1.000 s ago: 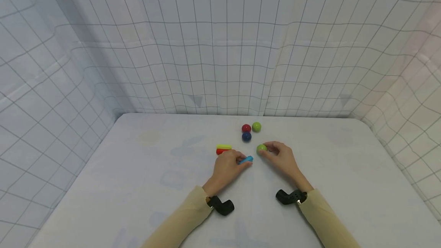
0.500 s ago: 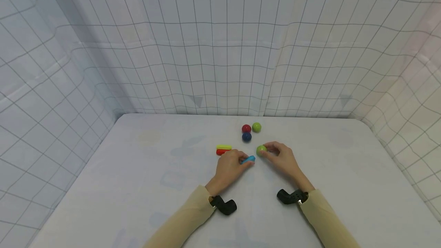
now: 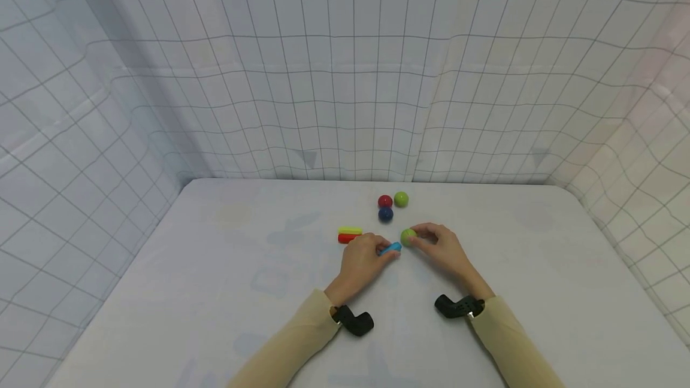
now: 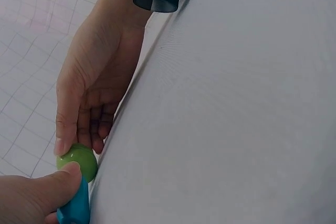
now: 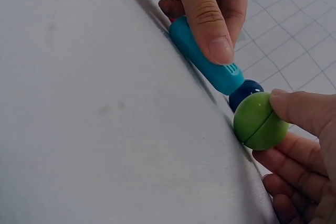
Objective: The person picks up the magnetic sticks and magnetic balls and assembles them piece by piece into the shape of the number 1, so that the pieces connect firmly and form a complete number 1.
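Note:
My left hand (image 3: 361, 259) pinches a stubby blue stick (image 3: 391, 248) between thumb and fingers; short ridges mark it near one end in the right wrist view. Opposite it, my right hand (image 3: 443, 251) holds a glossy green ball (image 5: 257, 121) with a seam round its middle, thumb on top and fingers beneath. The stick's free end points at the ball, and the two are close together low over the table. Just left of my left hand lie a red stick (image 3: 348, 238) and a yellow stick (image 3: 350, 230), side by side, the red one partly hidden by the hand.
Behind the hands sit a dark blue ball (image 3: 385, 214), a red ball (image 3: 385, 201) and a second green ball (image 3: 401, 199), clustered on the white table (image 3: 242, 292). A grid-patterned white curtain (image 3: 345, 88) rises along the back and sides.
My left hand has shifted right with the blue stick, narrowing the gap to the green ball. The right hand's ball has come slightly nearer the body. The other balls and sticks stay put.

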The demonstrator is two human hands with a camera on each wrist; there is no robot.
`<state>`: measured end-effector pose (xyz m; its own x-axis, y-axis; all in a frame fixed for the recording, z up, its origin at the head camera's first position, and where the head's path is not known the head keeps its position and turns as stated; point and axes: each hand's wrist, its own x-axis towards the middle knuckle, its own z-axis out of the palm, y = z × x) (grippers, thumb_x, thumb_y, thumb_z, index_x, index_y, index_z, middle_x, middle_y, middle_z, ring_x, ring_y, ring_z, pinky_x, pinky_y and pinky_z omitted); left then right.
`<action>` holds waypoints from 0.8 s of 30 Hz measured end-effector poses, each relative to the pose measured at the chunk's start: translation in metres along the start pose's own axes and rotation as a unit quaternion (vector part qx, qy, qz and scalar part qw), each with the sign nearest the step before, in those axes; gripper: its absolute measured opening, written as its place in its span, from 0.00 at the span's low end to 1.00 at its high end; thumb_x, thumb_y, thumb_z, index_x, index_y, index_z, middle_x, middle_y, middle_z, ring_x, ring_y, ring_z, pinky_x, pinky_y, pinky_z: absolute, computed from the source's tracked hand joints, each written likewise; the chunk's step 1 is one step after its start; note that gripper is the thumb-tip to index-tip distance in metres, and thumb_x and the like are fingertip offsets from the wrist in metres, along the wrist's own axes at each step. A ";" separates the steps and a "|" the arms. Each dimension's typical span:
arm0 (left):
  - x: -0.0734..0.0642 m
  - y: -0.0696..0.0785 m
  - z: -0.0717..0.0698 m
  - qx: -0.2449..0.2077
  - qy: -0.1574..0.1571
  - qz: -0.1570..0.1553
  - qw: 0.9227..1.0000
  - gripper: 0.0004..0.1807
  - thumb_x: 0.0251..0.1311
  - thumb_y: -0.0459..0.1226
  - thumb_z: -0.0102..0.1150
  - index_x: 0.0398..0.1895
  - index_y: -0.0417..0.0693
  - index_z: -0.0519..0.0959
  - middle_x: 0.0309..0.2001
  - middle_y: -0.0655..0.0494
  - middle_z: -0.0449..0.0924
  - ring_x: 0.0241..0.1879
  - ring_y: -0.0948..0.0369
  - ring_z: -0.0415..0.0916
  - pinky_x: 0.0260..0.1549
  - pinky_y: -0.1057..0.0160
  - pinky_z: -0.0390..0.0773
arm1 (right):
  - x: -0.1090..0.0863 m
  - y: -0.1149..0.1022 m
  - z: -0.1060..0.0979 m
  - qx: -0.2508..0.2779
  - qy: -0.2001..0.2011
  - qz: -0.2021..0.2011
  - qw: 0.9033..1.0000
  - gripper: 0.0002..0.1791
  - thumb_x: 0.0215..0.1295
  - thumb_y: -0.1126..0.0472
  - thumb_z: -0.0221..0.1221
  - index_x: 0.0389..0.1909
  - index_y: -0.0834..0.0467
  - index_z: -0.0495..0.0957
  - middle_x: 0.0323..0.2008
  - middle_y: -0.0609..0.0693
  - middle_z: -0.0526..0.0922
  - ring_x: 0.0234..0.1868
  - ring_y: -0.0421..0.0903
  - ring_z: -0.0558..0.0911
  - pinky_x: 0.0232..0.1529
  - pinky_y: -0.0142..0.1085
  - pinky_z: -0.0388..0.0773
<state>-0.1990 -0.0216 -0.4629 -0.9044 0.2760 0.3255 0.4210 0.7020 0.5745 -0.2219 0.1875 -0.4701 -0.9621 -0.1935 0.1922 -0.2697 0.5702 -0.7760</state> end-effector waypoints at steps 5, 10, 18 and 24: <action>0.001 -0.001 0.002 -0.001 0.004 0.004 1.000 0.15 0.51 0.48 0.70 0.35 0.46 0.86 0.27 0.60 0.78 0.26 0.68 0.71 0.24 0.72 0.69 | 0.001 0.000 0.000 0.006 -0.007 -0.002 1.000 0.17 0.61 0.55 0.64 0.47 0.59 0.81 0.42 0.49 0.83 0.48 0.51 0.76 0.51 0.50 0.69; 0.001 0.000 0.002 0.001 0.005 0.009 1.000 0.15 0.52 0.48 0.69 0.35 0.46 0.86 0.26 0.61 0.77 0.25 0.68 0.70 0.24 0.72 0.69 | 0.001 0.000 -0.001 0.004 -0.014 -0.006 1.000 0.17 0.62 0.55 0.63 0.48 0.60 0.81 0.42 0.50 0.83 0.49 0.51 0.75 0.52 0.50 0.68; 0.001 0.001 0.003 -0.001 0.004 0.011 1.000 0.15 0.52 0.48 0.69 0.35 0.47 0.86 0.26 0.61 0.77 0.25 0.69 0.69 0.24 0.72 0.68 | 0.001 -0.001 -0.001 0.007 -0.022 -0.019 1.000 0.16 0.63 0.58 0.62 0.48 0.62 0.80 0.42 0.51 0.83 0.49 0.51 0.74 0.52 0.49 0.68; 0.002 0.000 0.004 -0.003 0.006 0.013 1.000 0.14 0.52 0.47 0.69 0.35 0.46 0.86 0.26 0.61 0.77 0.25 0.68 0.70 0.24 0.72 0.68 | 0.002 -0.001 -0.002 0.011 -0.028 -0.025 0.999 0.16 0.63 0.58 0.62 0.48 0.63 0.80 0.42 0.51 0.83 0.49 0.51 0.74 0.52 0.49 0.67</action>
<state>-0.2010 -0.0184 -0.4648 -0.8919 0.2868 0.3496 0.4454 0.6904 0.5701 -0.2234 0.1881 -0.4676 -0.9432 -0.2663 0.1985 -0.3167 0.5412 -0.7790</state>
